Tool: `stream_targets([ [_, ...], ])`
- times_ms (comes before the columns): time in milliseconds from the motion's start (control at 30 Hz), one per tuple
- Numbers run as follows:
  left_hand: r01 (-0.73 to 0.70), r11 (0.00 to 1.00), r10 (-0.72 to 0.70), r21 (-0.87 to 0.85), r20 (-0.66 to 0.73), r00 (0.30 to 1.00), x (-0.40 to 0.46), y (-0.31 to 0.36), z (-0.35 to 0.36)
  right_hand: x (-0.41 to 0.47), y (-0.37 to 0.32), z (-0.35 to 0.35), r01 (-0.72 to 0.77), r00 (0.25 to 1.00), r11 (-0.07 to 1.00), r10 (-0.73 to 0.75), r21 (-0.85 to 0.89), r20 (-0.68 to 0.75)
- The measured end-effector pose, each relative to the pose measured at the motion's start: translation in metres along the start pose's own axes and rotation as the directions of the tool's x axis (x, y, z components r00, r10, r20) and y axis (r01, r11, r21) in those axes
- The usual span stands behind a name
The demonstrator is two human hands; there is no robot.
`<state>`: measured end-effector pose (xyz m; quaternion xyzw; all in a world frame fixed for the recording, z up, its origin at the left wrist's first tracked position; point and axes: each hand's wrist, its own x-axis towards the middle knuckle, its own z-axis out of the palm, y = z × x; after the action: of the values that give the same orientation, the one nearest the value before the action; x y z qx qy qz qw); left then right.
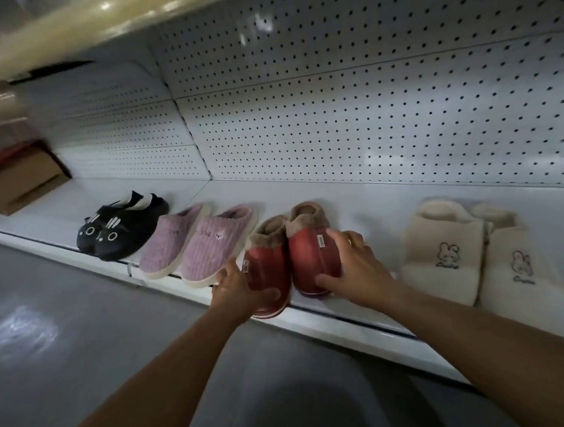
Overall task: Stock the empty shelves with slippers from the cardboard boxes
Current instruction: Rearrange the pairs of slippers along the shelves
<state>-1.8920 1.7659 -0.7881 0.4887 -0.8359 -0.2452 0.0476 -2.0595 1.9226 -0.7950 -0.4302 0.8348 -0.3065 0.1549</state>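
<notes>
A white shelf (322, 191) is running along a pegboard back — four pairs of slippers are sitting in a row near its front edge. Toward the left end, black cat-face slippers (116, 230) are lying just beside purple corduroy slippers (196, 241). Red slippers (293, 255) (brown fleece collars) are standing next, their toes overhanging the front edge. Cream slippers (468, 254) are resting toward the right end. A cardboard box (18, 183) is sitting at the far left end.

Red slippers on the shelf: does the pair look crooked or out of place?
Slightly. The left red slipper sits further forward than the right red slipper, its toe overhanging the shelf edge. The left hand and right hand each grip one.
</notes>
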Motion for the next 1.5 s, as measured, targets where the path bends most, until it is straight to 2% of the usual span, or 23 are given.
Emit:
stream_targets([
  [67, -0.036, 0.996, 0.040, -0.080, 0.050, 0.998, 0.011, -0.008, 0.001, 0.015, -0.011, 0.010, -0.074, 0.997, 0.994, 0.075, 0.083, -0.016],
  [133, -0.090, 0.993, 0.096, -0.074, 0.084, 0.992, 0.017, -0.008, 0.007, 0.029, -0.015, 0.017, -0.126, 0.992, 0.986, 0.128, 0.108, -0.013],
  [200, -0.115, 0.991, 0.121, -0.070, 0.082, 0.989, 0.022, -0.005, 0.014, 0.043, -0.015, 0.017, -0.134, 0.991, 0.989, 0.135, 0.056, -0.007],
  [333, -0.167, 0.979, 0.174, -0.113, 0.055, 0.983, 0.031, -0.007, 0.020, 0.068, -0.017, 0.006, -0.060, 0.998, 0.998, 0.061, -0.022, 0.034],
  [433, -0.218, 0.965, 0.224, -0.145, 0.026, 0.974, 0.037, -0.011, 0.020, 0.075, -0.022, -0.001, -0.086, 0.991, 0.995, 0.091, -0.050, 0.098],
  [600, -0.258, 0.943, 0.254, -0.210, -0.045, 0.966, 0.047, -0.002, 0.020, 0.069, -0.022, -0.008, -0.140, 0.988, 0.983, 0.146, -0.115, 0.049],
  [1033, -0.298, 0.928, 0.323, -0.224, 0.084, 0.943, 0.068, 0.010, 0.020, 0.054, -0.023, 0.002, -0.240, 0.970, 0.967, 0.234, -0.085, -0.072],
  [1333, -0.355, 0.909, 0.389, -0.217, 0.136, 0.911, 0.082, 0.000, 0.013, 0.055, -0.040, 0.010, -0.358, 0.933, 0.917, 0.344, -0.176, -0.106],
  [1400, -0.392, 0.896, 0.424, -0.209, 0.136, 0.895, 0.079, 0.000, 0.009, 0.053, -0.045, 0.013, -0.340, 0.929, 0.911, 0.287, -0.234, -0.234],
  [1500, -0.482, 0.860, 0.501, -0.168, 0.102, 0.859, 0.082, -0.015, -0.015, 0.059, -0.070, 0.023, -0.181, 0.921, 0.950, 0.073, -0.255, -0.381],
])
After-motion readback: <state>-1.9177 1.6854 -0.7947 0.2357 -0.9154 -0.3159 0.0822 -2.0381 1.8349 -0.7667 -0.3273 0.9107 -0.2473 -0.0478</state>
